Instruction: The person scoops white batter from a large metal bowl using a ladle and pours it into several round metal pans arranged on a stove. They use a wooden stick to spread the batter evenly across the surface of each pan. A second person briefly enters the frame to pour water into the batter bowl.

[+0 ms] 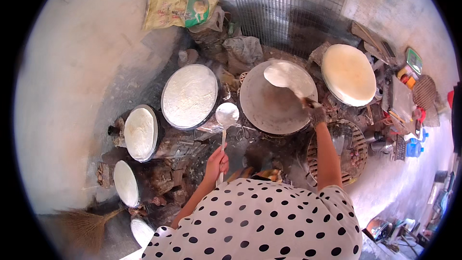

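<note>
My left hand [217, 162] grips the long handle of a ladle [227, 114], whose bowl holds white batter. In front of me is a large round griddle [276, 119], with white batter [288, 76] over its upper part and bare grey surface below. My right hand [317, 114], which looks dark or covered, is at the griddle's right edge, closed around a small dark tool whose kind I cannot tell. Left of the ladle stands a round pan [190, 96] covered in a pale layer. A thick stack of pale round flatbreads [348, 74] lies right of the griddle.
More round pans [140, 133] with pale layers curve down the left side. A slatted round basket [362, 142] lies under my right forearm. Scissors [243, 132] rest below the griddle. A straw broom [86, 229] is at lower left, a metal grille [288, 3] behind, and clutter at right.
</note>
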Demonstrator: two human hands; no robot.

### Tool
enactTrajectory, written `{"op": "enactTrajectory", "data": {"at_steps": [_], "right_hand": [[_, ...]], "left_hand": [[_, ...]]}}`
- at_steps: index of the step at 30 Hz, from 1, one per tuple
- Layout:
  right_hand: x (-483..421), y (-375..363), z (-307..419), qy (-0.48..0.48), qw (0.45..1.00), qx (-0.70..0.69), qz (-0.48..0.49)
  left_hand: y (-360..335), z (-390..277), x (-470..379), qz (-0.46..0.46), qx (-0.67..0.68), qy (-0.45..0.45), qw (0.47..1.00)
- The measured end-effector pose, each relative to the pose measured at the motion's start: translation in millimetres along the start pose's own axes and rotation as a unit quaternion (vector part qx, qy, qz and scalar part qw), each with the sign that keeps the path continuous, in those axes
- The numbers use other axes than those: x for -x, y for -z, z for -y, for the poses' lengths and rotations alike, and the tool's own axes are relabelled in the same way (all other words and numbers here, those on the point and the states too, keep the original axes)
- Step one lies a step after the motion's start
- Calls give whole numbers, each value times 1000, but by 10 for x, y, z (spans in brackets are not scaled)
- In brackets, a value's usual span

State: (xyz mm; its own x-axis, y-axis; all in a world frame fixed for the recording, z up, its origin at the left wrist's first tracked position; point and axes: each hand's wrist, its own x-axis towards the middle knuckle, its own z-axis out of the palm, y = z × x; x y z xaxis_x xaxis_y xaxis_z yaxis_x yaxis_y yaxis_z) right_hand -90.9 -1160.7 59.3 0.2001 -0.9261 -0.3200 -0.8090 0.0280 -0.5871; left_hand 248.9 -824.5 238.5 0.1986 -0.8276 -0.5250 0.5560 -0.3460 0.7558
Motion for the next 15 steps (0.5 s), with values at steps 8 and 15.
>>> {"op": "enactTrajectory", "data": {"at_steps": [8, 15], "right_hand": [[-249, -310, 47, -21, 996, 74, -50], [-179, 321, 138, 31, 997, -66, 31]], "left_hand": [[-47, 280, 80, -17, 24, 22, 999], [-206, 287, 218, -27, 43, 19, 999]]}}
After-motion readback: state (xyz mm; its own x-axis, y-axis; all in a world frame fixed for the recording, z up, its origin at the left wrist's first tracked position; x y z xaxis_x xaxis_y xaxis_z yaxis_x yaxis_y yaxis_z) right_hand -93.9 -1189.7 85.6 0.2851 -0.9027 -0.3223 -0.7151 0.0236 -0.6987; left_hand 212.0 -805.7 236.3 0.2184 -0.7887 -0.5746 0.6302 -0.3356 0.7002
